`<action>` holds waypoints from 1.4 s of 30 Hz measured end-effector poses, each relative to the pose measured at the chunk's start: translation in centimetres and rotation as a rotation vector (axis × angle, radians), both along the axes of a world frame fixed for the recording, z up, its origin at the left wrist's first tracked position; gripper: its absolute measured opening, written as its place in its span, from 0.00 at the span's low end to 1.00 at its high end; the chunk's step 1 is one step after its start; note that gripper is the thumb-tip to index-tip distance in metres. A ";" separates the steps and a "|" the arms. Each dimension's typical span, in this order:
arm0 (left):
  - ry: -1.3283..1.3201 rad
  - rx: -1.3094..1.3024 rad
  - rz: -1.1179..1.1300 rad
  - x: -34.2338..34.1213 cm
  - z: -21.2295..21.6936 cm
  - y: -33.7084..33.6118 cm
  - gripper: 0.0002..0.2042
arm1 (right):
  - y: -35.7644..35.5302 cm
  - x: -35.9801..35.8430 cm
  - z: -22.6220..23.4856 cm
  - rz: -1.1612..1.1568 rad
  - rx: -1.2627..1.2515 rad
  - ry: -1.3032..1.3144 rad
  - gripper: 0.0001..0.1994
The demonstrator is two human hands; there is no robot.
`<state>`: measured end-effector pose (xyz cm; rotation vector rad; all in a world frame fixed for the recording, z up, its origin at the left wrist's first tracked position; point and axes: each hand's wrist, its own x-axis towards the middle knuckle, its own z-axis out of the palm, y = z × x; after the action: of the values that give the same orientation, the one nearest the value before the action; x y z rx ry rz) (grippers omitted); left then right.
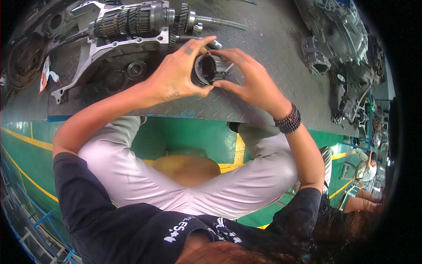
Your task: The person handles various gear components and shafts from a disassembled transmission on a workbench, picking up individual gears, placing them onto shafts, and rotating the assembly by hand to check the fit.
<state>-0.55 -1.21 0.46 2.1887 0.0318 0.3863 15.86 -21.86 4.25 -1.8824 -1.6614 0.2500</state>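
Gear hub (206, 69), a short dark cylindrical sleeve with a hollow bore and toothed outer ring, is held in both hands just above the near edge of the desk (263, 39), which is a grey checker-plate steel surface. Bore faces the camera; inside looks dark and greasy.

Left hand (176, 77): fingers curled closed around the hub's left side, thumb at its lower rim, index finger arched over the top. Right hand (248, 79): fingers closed on the hub's right side, thumb at the lower right rim, fingertips on the upper edge. Beaded bracelet (289, 120) on the right wrist.

Gear shaft assembly (136, 22) lies along the far edge of the desk, just beyond the hands, with stacked gears and a splined shaft end pointing right. It sits on a light metal housing plate (94, 53) toward the far left corner. Gearbox casings (338, 39) lie near the desk's right edge, well apart from the hands.
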 end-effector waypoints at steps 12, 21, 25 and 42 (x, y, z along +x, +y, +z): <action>-0.049 0.007 -0.072 0.0 0.6 0.4 0.65 | 0.6 -1.1 0.7 -0.021 -0.005 0.292 0.34; -0.156 0.010 -0.046 0.1 1.9 0.4 0.64 | -0.9 1.2 0.2 -0.044 -0.005 0.120 0.32; -0.158 0.152 -0.048 0.2 1.5 -0.5 0.63 | -0.2 0.2 -1.1 -0.037 -0.003 0.097 0.31; 0.061 0.602 -0.128 0.0 1.7 -0.3 0.69 | 1.6 -2.0 -3.1 -0.074 -0.007 0.129 0.41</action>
<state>-0.58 -1.51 2.16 2.7772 -0.2165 0.2784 13.86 -20.29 1.12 -1.8878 -1.5038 0.3402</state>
